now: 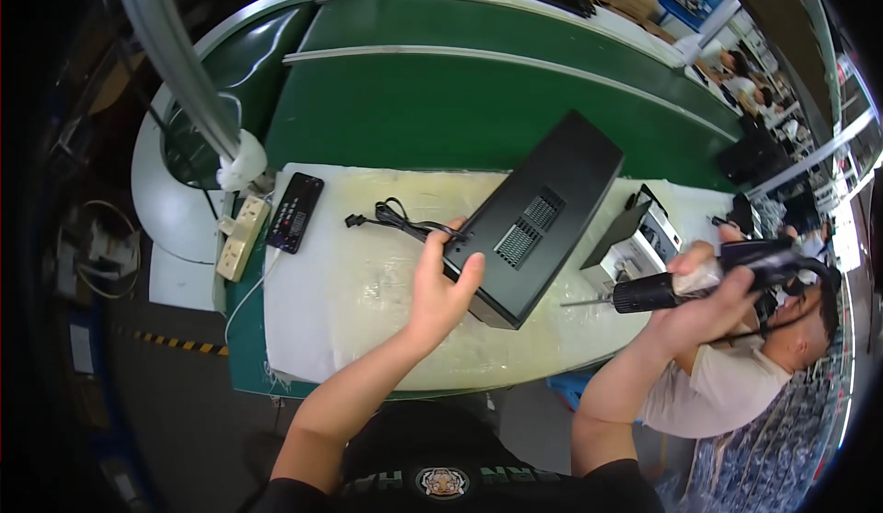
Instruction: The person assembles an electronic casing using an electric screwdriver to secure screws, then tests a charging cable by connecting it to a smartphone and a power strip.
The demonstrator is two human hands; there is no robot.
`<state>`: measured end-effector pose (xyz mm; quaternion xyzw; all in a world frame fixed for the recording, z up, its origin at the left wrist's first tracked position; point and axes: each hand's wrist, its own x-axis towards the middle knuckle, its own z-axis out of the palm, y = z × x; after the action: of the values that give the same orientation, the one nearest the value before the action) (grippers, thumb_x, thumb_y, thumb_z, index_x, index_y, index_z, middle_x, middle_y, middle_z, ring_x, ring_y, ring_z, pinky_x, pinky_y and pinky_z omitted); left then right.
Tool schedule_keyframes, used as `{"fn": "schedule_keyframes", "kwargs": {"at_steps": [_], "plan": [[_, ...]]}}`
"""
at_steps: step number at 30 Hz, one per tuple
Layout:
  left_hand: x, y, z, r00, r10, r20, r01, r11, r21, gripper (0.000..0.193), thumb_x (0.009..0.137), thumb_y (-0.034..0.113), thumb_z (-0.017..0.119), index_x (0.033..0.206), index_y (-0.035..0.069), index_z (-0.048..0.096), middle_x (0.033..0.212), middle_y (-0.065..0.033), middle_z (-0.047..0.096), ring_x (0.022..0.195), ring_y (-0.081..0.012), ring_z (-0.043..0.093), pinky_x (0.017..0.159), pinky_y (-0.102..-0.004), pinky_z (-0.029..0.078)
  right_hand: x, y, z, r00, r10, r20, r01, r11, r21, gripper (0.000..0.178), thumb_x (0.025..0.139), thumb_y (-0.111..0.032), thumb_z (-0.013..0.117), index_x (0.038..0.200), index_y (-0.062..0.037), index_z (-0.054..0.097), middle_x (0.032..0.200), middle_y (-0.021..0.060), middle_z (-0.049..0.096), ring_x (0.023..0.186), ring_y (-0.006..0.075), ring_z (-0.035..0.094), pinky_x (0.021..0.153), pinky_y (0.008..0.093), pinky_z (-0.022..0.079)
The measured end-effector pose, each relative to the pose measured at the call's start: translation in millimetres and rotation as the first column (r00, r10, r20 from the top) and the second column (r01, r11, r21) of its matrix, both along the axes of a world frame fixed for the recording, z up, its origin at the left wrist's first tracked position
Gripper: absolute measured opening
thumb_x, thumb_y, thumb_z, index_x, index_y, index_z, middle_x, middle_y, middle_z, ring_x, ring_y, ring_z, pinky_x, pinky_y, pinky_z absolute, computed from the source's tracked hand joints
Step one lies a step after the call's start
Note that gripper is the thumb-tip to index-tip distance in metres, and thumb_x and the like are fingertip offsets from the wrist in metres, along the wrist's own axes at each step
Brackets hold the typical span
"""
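A long black metal box (pixel 552 177) with two slotted vent patches lies slantwise on the padded work surface. My left hand (pixel 441 283) grips its near left end, thumb on top and fingers at the side by the cable's exit. That black cable (pixel 397 219), bundled and ending in a plug, trails left from the box. To the right, my right hand (pixel 713 301) is wrapped round a black electric screwdriver (pixel 646 293). Its long thin bit points left, above the surface and apart from the box. Part of the screwdriver's rear is blurred near my fingers.
A phone (pixel 296 212) and a power strip (pixel 243 237) lie at the left, beside a metal post (pixel 184 62). An open white box (pixel 635 242) stands right of the black box. Beyond runs a green conveyor (pixel 414 99). A co-worker (pixel 736 384) sits close on the right.
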<state>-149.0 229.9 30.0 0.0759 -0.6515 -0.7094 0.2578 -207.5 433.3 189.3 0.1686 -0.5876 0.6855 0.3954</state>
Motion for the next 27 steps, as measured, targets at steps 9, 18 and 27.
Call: {"fn": "schedule_keyframes", "kwargs": {"at_steps": [9,18,27], "plan": [[3.7,-3.5,-2.0,0.998,0.024,0.061,-0.02,0.998,-0.065,0.048,0.087,0.014,0.069,0.128,-0.003,0.051,0.115,-0.0175,0.061,0.106,-0.0263,0.06,0.093,-0.0354,0.047,1.1,-138.1,27.5,0.901,0.357,-0.245,-0.311,0.928,0.207,0.057,0.099,-0.038,0.05,0.133,0.0015,0.028,0.11,0.0246,0.058,0.055,0.0181,0.06,0.049,0.0267,0.049],[0.5,-0.2,-7.8,0.998,0.061,0.017,-0.06,0.997,-0.053,0.048,0.084,0.014,0.071,0.125,-0.002,0.052,0.115,-0.0193,0.06,0.107,-0.0317,0.059,0.094,-0.0374,0.047,-9.6,-154.9,3.9,0.838,0.531,-0.128,-0.471,0.821,0.322,0.06,0.095,-0.034,0.059,0.135,-0.0023,0.027,0.105,0.0202,0.061,0.057,0.0158,0.061,0.05,0.0254,0.048],[8.1,-9.5,-0.5,1.0,0.021,-0.015,-0.023,0.989,-0.149,0.059,0.085,0.022,0.072,0.131,-0.002,0.046,0.124,-0.0228,0.055,0.115,-0.0391,0.056,0.097,-0.0409,0.046,-14.6,-164.5,-9.4,0.835,0.528,-0.153,-0.475,0.833,0.285,0.063,0.097,-0.04,0.058,0.136,0.0013,0.03,0.109,0.0201,0.059,0.06,0.0154,0.058,0.055,0.0256,0.047]]}}
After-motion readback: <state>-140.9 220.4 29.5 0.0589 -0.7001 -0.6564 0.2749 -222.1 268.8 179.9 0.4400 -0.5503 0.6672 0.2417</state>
